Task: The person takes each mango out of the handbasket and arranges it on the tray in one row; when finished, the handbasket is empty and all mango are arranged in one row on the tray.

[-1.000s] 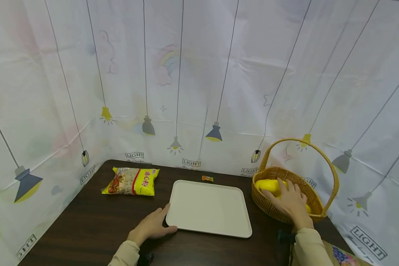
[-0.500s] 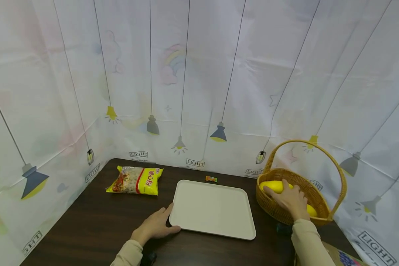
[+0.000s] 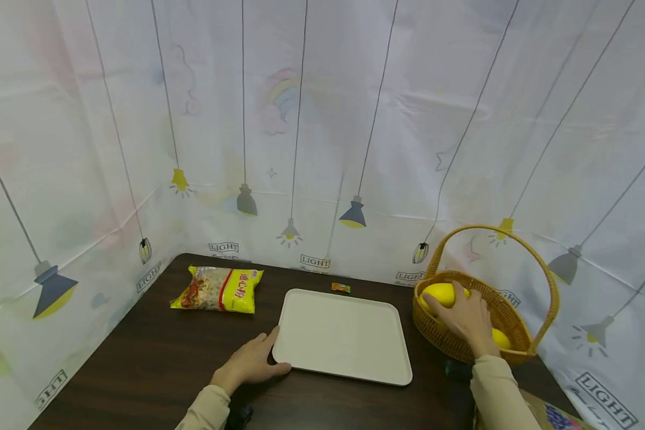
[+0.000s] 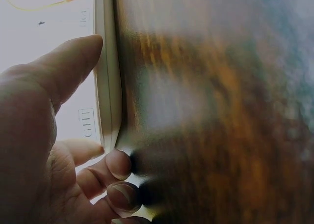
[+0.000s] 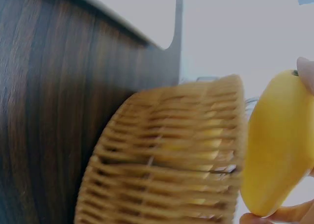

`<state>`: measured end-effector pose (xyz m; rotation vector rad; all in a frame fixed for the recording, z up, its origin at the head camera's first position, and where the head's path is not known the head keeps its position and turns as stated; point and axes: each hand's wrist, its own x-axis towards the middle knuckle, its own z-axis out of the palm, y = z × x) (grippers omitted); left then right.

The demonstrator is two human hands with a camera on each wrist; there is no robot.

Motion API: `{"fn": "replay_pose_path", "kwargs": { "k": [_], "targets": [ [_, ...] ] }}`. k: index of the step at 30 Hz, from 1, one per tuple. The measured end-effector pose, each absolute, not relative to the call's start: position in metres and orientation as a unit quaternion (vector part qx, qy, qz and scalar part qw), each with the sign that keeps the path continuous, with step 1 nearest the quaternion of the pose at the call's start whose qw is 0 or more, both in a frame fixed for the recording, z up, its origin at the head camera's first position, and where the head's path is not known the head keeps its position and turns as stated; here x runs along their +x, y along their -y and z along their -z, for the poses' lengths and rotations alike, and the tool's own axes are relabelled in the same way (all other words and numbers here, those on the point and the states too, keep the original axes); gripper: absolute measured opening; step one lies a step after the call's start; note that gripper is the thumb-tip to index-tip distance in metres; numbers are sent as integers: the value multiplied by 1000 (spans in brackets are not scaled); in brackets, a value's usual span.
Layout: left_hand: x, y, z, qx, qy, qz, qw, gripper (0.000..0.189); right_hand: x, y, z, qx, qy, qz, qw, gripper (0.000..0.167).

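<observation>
Right hand (image 3: 470, 316) had a firm-looking hold on a yellow fruit (image 5: 275, 145), probably a mango: thumb at the stem end, fingers curled round the other. Fruit sat at the 10 o'clock end of the wicker basket (image 3: 435, 339); right wrist view put it above the rim, head view within the basket's outline. Left hand (image 3: 249, 361) was loosely spread at the 8 o'clock corner of the white tray (image 3: 344, 337), thumb and forefinger at its edges. Basket stood at the tray's 3 o'clock.

Progress, my read: pick-up done, carry-out not. Held fruit wasn't clear of the basket, and a second yellow fruit (image 3: 501, 339) lay inside at 4 o'clock, untouched. Yellow through the weave suggested more; couldn't count. Macaroni bag (image 3: 217, 289) at the tray's 10 o'clock and wrapped candy (image 3: 341, 287) at 12 lay on the worktop (image 3: 156, 358), untouched.
</observation>
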<state>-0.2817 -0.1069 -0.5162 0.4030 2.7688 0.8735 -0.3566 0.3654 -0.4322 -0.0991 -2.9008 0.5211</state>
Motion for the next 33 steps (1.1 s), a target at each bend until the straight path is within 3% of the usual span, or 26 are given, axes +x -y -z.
{"fn": "replay_pose_path", "kwargs": {
  "k": [11, 19, 33],
  "targets": [
    [-283, 107, 520, 137, -940, -297, 99, 100, -344, -322, 410, 27, 973, -182, 142, 99],
    [-284, 107, 519, 139, -941, -292, 99, 101, -335, -277, 424, 97, 964, -185, 167, 90],
    [-282, 104, 515, 135, -943, -288, 99, 98, -333, -211, 475, 120, 964, -217, 92, 86]
  ]
}}
